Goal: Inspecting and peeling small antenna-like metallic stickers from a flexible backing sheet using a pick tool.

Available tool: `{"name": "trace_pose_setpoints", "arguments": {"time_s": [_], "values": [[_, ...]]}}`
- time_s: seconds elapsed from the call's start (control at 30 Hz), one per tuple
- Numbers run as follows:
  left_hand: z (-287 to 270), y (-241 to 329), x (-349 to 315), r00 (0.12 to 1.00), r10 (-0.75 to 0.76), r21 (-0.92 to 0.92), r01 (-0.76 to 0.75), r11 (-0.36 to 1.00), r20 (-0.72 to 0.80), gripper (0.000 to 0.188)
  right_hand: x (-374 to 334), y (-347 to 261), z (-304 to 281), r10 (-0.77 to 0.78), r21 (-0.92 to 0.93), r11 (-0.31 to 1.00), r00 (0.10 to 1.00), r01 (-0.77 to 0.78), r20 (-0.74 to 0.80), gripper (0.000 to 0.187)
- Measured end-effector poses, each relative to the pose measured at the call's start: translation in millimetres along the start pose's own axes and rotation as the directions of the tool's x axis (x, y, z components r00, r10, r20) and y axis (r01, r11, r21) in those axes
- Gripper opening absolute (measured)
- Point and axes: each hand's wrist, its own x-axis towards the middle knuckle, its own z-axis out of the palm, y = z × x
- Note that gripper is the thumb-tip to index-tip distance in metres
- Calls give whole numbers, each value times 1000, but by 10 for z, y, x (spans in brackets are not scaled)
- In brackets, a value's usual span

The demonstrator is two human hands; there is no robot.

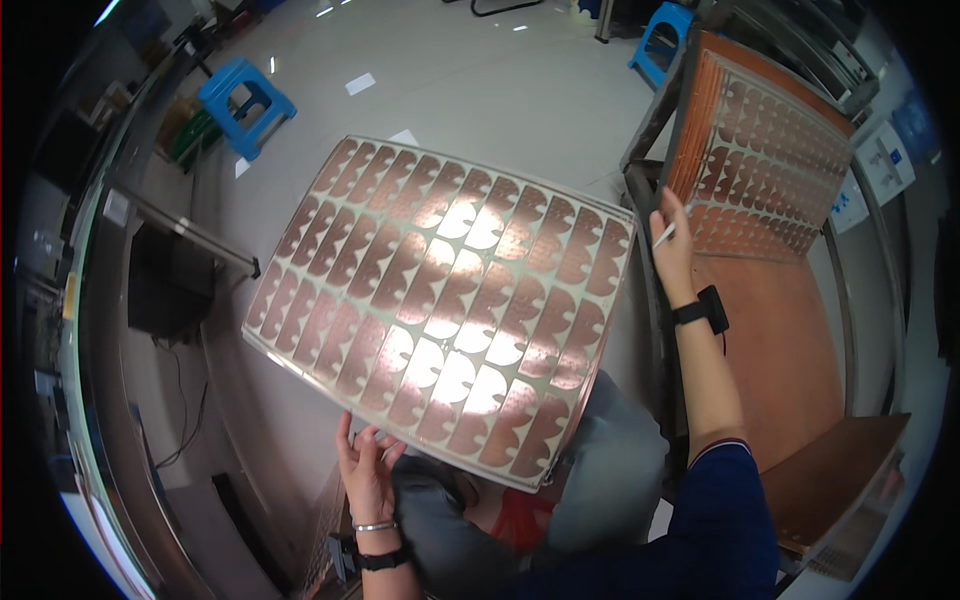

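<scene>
A large rectangular panel [412, 270] lies tilted in front of me, above my legs. Rows of shiny copper-coloured, scalloped shapes cover its pale green face, and light glares off its middle. My left hand [367, 468] is at its lower left edge, with bent fingers against the rim; the fingertips are partly hidden. Beyond the panel's right edge, my right hand [676, 255] is closed around a slim white stick [664, 236], whose exact kind I cannot make out. A similar copper-patterned panel [765, 165] leans on an orange-brown board on the right.
A dark-framed rack [655, 180] with a broad orange-brown board [775, 340] stands at my right. A brown flat sheet [840, 480] lies lower right. Blue stools [245, 105] stand on the grey floor [450, 70]. To the left runs a metal-framed bench [185, 225] beside a black box [168, 280].
</scene>
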Motion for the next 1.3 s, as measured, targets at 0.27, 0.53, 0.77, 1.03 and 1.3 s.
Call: {"name": "trace_pose_setpoints", "arguments": {"time_s": [0.27,0.53,0.77,1.03,1.3], "values": [[-4,-34,-42,989,-89,63,82,995,115,46,-308,-804,97,-210,-231,927,919,296,334,34],[-432,-138,33,993,-45,42,40,998,112,37,-731,-904,-108,-197,-317,900,927,299,318,31],[-425,-103,-50,960,221,-329,-156,931,170,49,-1002,-934,-385,369,164,861,813,-482,451,29],[-596,14,-226,916,274,-466,-113,877,294,51,-1159,-1614,-831,351,454,668,788,-589,506,41],[-823,232,-610,863,323,-582,-41,812,390,44,-1426,-1949,-1434,-56,618,593,739,-517,672,59]]}}
